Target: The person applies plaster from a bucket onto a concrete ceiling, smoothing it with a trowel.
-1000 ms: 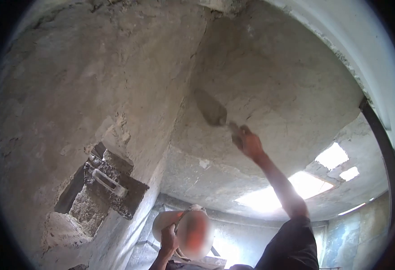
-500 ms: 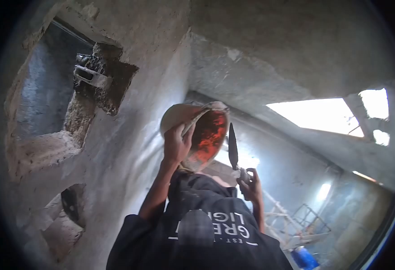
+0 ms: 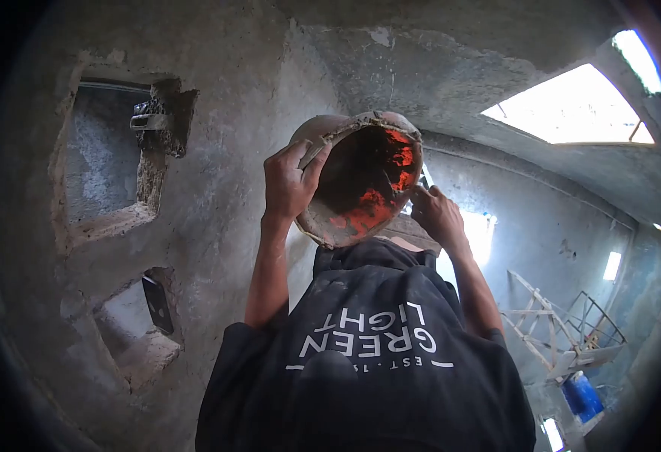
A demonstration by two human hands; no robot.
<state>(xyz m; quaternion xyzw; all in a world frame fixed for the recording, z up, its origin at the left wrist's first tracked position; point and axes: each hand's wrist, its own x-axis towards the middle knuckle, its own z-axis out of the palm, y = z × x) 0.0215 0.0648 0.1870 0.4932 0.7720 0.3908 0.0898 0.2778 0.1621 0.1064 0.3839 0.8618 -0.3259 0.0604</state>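
My left hand (image 3: pixel 291 181) grips the near-left rim of a mortar-caked bowl (image 3: pixel 323 215), its fingers hooked over the edge. The bowl is tilted so its mouth faces me; grey residue covers much of the red inside. At the bowl's right rim my right hand (image 3: pixel 437 217) is closed with the fingers bent. A pale sliver of the trowel (image 3: pixel 425 178) shows just above those fingers; the rest of the tool is hidden behind the hand and the bowl. Below both hands is my dark T-shirt with white lettering.
A rough plastered wall (image 3: pixel 225 173) rises at left, with a square opening (image 3: pixel 108 162) and a smaller niche holding a dark flat object (image 3: pixel 157 303). Metal frames (image 3: pixel 564 324) and a blue container (image 3: pixel 583 397) stand at lower right. Bright openings show at upper right.
The bowl has shifted right and up, with its mouth turned more toward me. My right hand has come up to the bowl's rim, and the trowel blade, upright before, is mostly hidden.
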